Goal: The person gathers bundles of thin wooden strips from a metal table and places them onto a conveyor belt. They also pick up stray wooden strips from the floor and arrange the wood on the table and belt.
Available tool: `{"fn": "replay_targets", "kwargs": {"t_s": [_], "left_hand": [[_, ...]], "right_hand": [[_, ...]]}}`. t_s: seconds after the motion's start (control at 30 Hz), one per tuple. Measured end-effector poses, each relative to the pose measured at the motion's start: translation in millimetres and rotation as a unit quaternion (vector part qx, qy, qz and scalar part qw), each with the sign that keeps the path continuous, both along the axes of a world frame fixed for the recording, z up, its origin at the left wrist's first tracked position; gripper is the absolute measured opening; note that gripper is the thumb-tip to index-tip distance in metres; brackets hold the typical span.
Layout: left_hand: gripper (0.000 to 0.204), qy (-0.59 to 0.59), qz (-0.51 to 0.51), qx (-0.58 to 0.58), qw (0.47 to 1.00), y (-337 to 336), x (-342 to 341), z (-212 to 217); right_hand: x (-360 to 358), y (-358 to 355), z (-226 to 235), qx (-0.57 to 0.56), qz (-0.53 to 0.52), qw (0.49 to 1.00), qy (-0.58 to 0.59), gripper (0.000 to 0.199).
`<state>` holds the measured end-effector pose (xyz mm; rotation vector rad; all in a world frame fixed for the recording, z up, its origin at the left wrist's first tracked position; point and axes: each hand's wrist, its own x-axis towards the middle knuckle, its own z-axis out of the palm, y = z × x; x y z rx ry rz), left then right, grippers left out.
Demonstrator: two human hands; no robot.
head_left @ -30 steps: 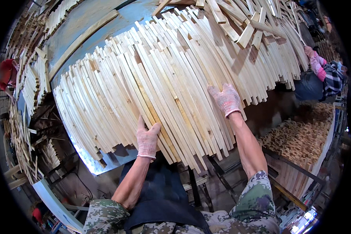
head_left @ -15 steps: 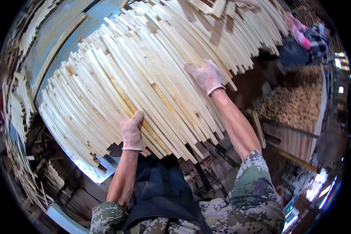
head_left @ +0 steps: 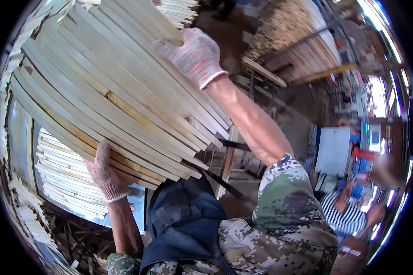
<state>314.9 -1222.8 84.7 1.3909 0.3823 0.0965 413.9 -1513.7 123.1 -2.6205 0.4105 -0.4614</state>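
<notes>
Lifting a bundle of slats (head_left: pixel 119 101) clear of the table (head_left: pixel 137 201) in the head view: left hand (head_left: pixel 104 174) cups its lower edge, fingers curled underneath; right hand (head_left: pixel 193 55) clasps the top. More slats (head_left: pixel 64 178) lie on the table; bundle not set down.

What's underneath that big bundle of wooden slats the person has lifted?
Under the bundle of wooden slats, the left hand props its lower edge, with the right hand on top. Below lie more stacked slats on a blue-edged table. The bundle hides whatever lies further beneath.
</notes>
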Motion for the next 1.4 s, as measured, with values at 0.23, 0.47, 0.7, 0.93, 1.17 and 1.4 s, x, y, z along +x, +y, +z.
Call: {"fn": "replay_targets", "kwargs": {"t_s": [0.23, 0.47, 0.7, 0.93, 1.17, 1.4], "left_hand": [[0.028, -0.026, -0.186, -0.080, 0.979, 5.8, -101.7, 55.0], [0.063, -0.094, -0.351, -0.091, 0.927, -46.3, -223.2, 67.5], [0.062, -0.012, -0.470, -0.088, 0.878, -120.7, -329.4, 36.5], [0.063, 0.024, -0.479, 0.040, 0.877, -218.4, -429.2, -33.5], [0.059, 0.093, -0.426, 0.118, 0.892, -284.3, -478.6, -109.2], [0.059, 0.118, -0.401, 0.185, 0.890, -327.1, -478.7, -153.9]], "right_hand": [[-217.0, -11.1, 81.8, -0.043, -0.134, 0.980, -0.140, 0.079], [-431.3, -35.2, 88.9, 0.012, -0.320, 0.936, -0.144, 0.071], [-598.7, -91.9, 16.2, 0.105, -0.450, 0.876, -0.137, 0.072], [-708.2, -198.2, -111.0, 0.133, -0.496, 0.856, -0.057, 0.063], [-742.0, -255.0, -272.0, 0.234, -0.478, 0.846, 0.034, 0.065], [-736.4, -270.1, -339.7, 0.342, -0.479, 0.806, 0.060, 0.069]]}}
